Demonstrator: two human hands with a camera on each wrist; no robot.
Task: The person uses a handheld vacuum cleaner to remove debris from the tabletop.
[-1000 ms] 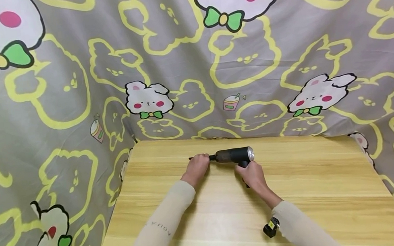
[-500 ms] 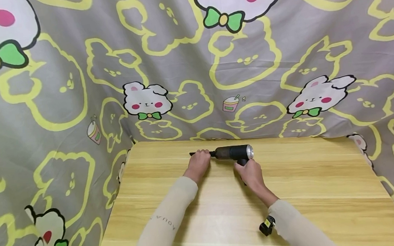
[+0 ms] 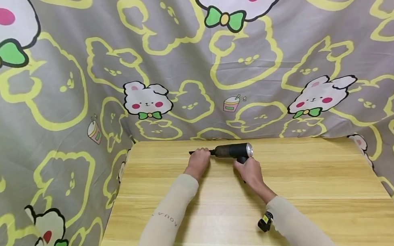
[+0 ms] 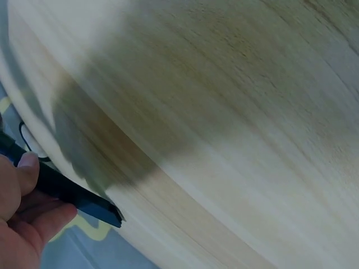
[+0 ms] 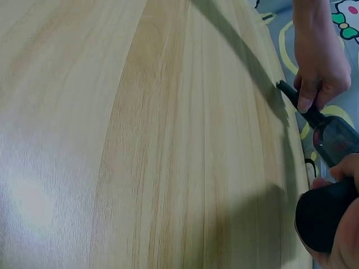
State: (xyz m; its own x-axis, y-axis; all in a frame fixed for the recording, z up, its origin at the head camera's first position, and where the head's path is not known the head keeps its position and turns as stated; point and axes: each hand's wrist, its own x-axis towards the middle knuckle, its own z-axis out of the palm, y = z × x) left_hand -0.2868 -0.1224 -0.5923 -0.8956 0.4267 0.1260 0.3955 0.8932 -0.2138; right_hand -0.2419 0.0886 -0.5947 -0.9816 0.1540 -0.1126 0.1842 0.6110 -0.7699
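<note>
A black handheld vacuum cleaner (image 3: 238,150) with a pistol handle and a silver rear end lies level across the far part of the table in the head view. My right hand (image 3: 250,170) grips its handle, whose rounded black base (image 5: 322,219) shows in the right wrist view. At the front, my left hand (image 3: 198,163) holds the slim black nozzle (image 4: 81,197) between thumb and fingers, with the slanted tip sticking out past them. Between the hands is the smoky see-through dust cup (image 5: 336,139).
The light wood table (image 3: 216,226) runs back to a grey curtain (image 3: 183,67) printed with cartoon animals, which also hangs on both sides. A small black wrist camera (image 3: 265,221) juts from the right sleeve.
Both hands and the vacuum cleaner have shifted slightly toward the back of the table. The grip on nozzle and handle stays the same, and the head view has turned a little.
</note>
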